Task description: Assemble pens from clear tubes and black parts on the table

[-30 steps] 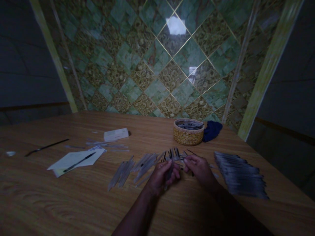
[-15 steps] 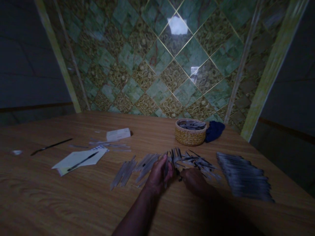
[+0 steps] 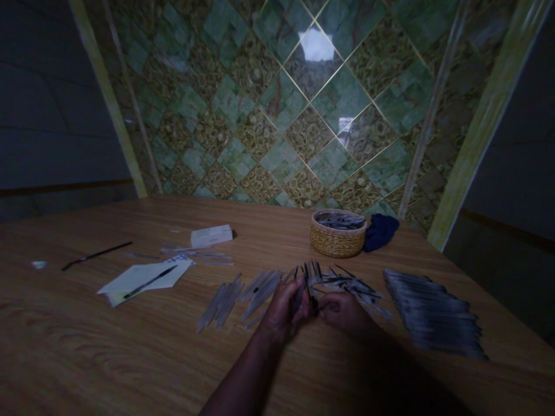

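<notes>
My left hand (image 3: 284, 306) is closed around a slim pen part near the middle of the table. Close on its right, my right hand (image 3: 342, 312) has its fingers pinched together beside small dark pieces; what they hold, if anything, is too dark to make out. Clear pen barrels (image 3: 222, 301) lie in slanting groups left of my left hand. Behind my right hand is a loose heap of dark-tipped pen parts (image 3: 353, 286). A broad row of dark pens (image 3: 436, 312) lies side by side at the right.
A woven basket (image 3: 338, 240) full of pen parts stands at the back, beside a dark blue cloth (image 3: 381, 231). On the left are a white box (image 3: 211, 236), papers (image 3: 125, 281) with a pen (image 3: 150, 282) on top, and a long black stick (image 3: 97, 255).
My right hand has risen slightly and come closer to my left hand. The left hand has turned a little, with its pen part now less visible. The whole view has shifted slightly.
</notes>
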Action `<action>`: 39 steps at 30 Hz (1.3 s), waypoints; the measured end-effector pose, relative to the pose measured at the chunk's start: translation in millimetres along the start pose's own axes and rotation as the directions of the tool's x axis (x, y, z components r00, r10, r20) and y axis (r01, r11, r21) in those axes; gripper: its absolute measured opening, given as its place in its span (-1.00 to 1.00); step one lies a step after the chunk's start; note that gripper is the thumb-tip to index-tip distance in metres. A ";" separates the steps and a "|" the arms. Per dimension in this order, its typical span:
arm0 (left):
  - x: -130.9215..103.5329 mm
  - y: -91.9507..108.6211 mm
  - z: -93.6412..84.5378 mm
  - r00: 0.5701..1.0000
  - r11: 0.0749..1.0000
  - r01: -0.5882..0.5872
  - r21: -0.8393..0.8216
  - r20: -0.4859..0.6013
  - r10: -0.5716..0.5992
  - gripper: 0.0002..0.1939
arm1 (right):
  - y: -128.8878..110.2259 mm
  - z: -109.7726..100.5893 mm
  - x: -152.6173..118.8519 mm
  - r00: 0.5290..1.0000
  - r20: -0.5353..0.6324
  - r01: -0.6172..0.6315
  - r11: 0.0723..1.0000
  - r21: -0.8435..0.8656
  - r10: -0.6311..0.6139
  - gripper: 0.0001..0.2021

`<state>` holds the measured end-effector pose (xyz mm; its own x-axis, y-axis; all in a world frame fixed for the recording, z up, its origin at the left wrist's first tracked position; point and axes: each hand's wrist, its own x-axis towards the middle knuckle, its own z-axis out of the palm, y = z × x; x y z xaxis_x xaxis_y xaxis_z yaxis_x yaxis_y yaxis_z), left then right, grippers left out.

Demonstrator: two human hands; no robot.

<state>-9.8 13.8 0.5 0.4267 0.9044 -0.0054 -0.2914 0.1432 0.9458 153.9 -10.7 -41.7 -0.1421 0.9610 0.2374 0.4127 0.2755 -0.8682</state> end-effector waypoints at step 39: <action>-0.7 -10.2 1.8 0.944 0.980 0.048 0.191 0.312 -0.107 -0.53 | -34.3 -23.4 -8.8 0.999 -0.026 0.031 0.778 0.628 -0.019 -0.77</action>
<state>-5.6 10.9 -8.5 0.7013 0.7129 -0.0048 -0.1019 0.1069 0.9890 162.1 -28.1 -3.8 -0.1264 0.9558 0.2654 -0.2485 0.2285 -0.9413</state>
